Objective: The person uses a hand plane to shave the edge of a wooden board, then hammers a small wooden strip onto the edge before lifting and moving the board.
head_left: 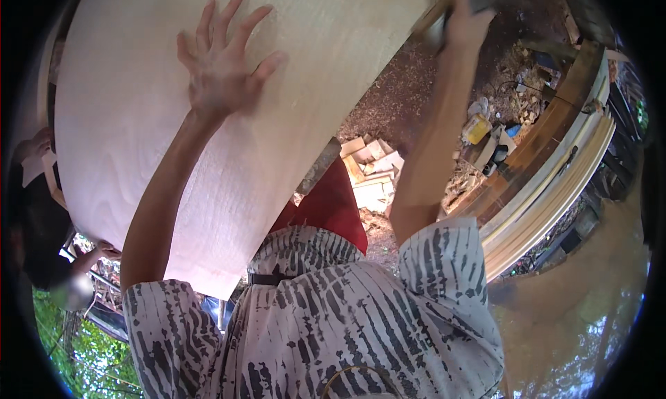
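A large pale plywood sheet (298, 66) spreads before me. My left hand (225, 73) rests on its face with the fingers spread, holding nothing. At the sheet's right edge, near the top, my right hand (466, 26) is smeared by motion. Its fingers seem closed around something beside a brown and grey blurred object (433, 18); the kind of thing cannot be made out. Below the sheet's right edge a greyish beam end (319, 167) sticks out close to my red garment.
At far left another person's hand (107, 250) is by the sheet's lower left edge. Offcut wood pieces (374, 167) lie on the shaving-strewn ground. To the right are a yellow container (476, 129), a brown plank (548, 139) and stacked long pale boards (555, 205).
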Tool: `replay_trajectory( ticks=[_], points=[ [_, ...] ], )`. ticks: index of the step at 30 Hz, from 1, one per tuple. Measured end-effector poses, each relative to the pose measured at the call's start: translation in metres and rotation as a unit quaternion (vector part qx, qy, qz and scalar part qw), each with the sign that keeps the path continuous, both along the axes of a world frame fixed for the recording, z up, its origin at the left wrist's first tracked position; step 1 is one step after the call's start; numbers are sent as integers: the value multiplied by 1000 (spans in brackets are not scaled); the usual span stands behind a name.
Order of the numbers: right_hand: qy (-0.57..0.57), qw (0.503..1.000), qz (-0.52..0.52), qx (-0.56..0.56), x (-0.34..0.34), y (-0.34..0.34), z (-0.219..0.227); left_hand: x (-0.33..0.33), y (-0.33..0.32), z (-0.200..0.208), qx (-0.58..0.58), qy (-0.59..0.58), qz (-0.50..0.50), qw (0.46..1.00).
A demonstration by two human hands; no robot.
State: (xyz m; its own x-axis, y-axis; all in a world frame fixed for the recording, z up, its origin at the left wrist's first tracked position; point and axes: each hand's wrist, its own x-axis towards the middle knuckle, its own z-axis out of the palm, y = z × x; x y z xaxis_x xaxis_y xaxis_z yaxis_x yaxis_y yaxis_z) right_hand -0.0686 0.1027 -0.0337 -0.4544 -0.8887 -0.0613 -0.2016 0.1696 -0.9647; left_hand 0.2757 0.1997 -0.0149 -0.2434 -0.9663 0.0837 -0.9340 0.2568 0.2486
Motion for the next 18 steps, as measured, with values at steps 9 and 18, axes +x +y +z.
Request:
replay_trajectory(
  ticks=[9,18],
  points=[
    [-59,986,-4,156,116,191,31,14,4,11,-4,3,6,1000],
    [-102,993,-10,54,-62,-117,8,0,3,18,41,18,4,999]
  ],
)
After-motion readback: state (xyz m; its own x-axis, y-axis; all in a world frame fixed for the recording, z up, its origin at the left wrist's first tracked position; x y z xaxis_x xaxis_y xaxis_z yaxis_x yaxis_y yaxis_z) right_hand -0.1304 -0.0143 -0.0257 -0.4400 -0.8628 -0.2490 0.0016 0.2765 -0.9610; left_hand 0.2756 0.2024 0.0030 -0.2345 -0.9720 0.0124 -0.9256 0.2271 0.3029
